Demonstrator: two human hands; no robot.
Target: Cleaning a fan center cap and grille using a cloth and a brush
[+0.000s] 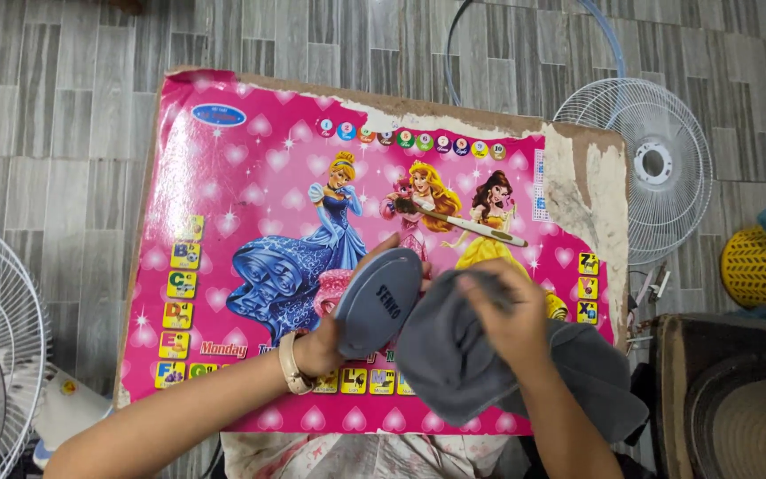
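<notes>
Head view: the left hand point(325, 346) grips a grey oval fan cap point(379, 300), fingers closed around its near edge, over the pink picture board point(241, 177). The right hand point(511, 310) presses a grey cloth point(480, 372) against the cap, fingers clenched in it. Wiping looks underway; a white screwdriver point(476, 228) lies beyond. No containers hold anything visible.

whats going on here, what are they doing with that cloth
A person sits over a pink cartoon board lying on the tiled floor. The left hand holds up a grey oval cap, and the right hand presses a grey cloth against its edge. A white screwdriver lies on the board, and a white fan grille rests on the floor beside it.
</notes>
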